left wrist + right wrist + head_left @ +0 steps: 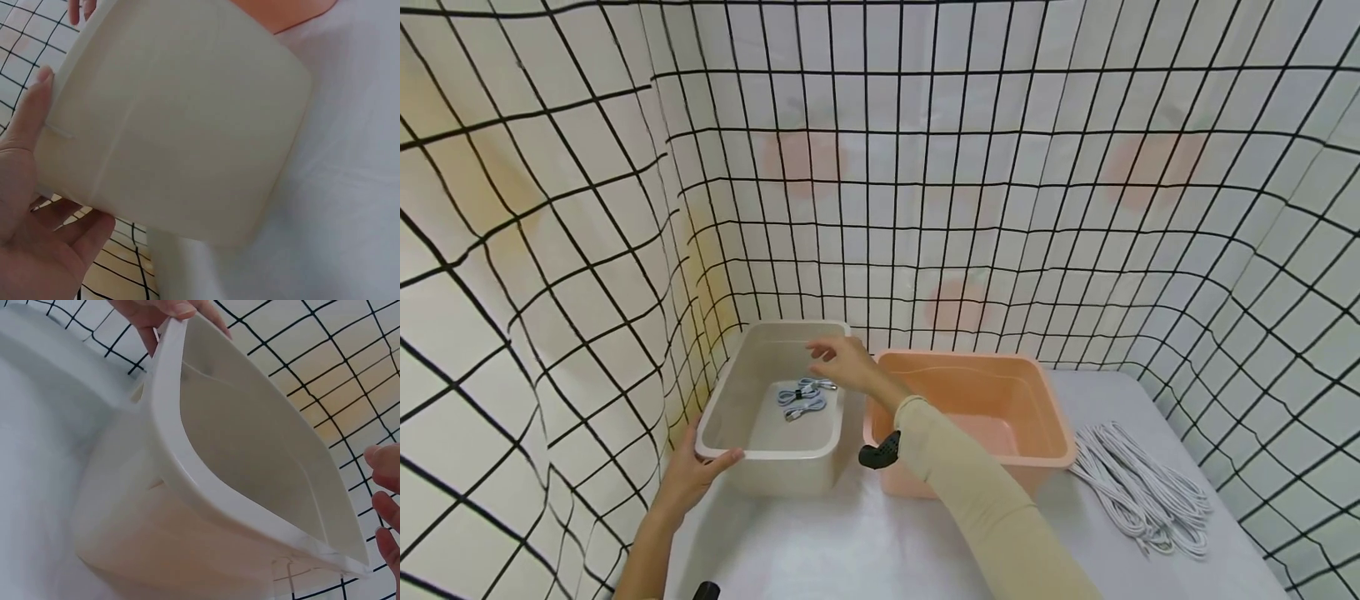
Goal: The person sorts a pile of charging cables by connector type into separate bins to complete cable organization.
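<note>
Left hand: our left hand (pixel 688 477) is clamped on the near left corner of the pale bin (pixel 793 455), thumb over the rim, fingers against the outer side; we judge that a hard pull there could slide or tip the bin.
Right hand: our right hand (pixel 842 365) hangs above the bin's right side, fingers loosely bent and apart, with nothing seen between them; a low swing could catch the rim.
Blue-grey cables: the cables (pixel 814 403) lie close together on the bin's floor; because they lie so near, we could snag one with another.
Orange bin: our right forearm crosses the orange bin (pixel 1015 400), so the sleeve or the black wrist piece (pixel 880 452) could knock it.
White cords: the looped cords (pixel 1138 492) lie just beside the orange bin; if we nudge it rightward, their loops could tangle.
</note>
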Action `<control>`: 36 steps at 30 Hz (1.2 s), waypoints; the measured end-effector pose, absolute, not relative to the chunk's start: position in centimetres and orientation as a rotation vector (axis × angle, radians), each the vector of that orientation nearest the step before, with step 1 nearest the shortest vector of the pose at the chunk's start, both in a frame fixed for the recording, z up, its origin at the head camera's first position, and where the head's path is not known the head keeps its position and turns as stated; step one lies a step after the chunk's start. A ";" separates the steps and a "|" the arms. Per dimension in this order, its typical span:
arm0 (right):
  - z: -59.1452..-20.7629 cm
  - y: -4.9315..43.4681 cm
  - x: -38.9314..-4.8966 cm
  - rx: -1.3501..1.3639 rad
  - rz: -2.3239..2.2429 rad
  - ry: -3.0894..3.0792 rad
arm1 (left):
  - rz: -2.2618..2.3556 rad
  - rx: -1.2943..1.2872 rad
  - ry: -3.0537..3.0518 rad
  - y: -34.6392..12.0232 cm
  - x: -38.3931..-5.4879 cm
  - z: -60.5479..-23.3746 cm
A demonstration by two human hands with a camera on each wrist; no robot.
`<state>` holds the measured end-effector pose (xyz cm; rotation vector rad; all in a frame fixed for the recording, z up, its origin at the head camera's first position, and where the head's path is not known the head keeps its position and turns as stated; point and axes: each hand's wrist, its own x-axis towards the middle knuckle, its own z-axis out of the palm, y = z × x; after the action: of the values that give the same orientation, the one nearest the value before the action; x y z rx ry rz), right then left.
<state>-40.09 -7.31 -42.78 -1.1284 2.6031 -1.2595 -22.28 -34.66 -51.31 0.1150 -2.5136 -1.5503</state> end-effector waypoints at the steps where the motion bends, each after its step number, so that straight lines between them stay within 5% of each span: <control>1: -42.9 -7.2 -40.1 -1.126 -1.264 2.608 | -1.532 0.107 -2.519 -34.7 -22.3 -51.3; 18: -43.4 -5.5 -40.6 -1.190 -1.327 2.637 | -1.104 -0.137 -2.453 -33.0 -22.5 -47.9; 36: -43.3 -2.7 -40.5 -1.008 -1.454 2.636 | -1.124 -0.048 -2.619 -30.0 -24.1 -46.8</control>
<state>-40.50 -2.68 -43.30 -1.0081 2.6363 -1.4540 -24.07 -30.00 -46.75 -0.0481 -2.6193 -1.1237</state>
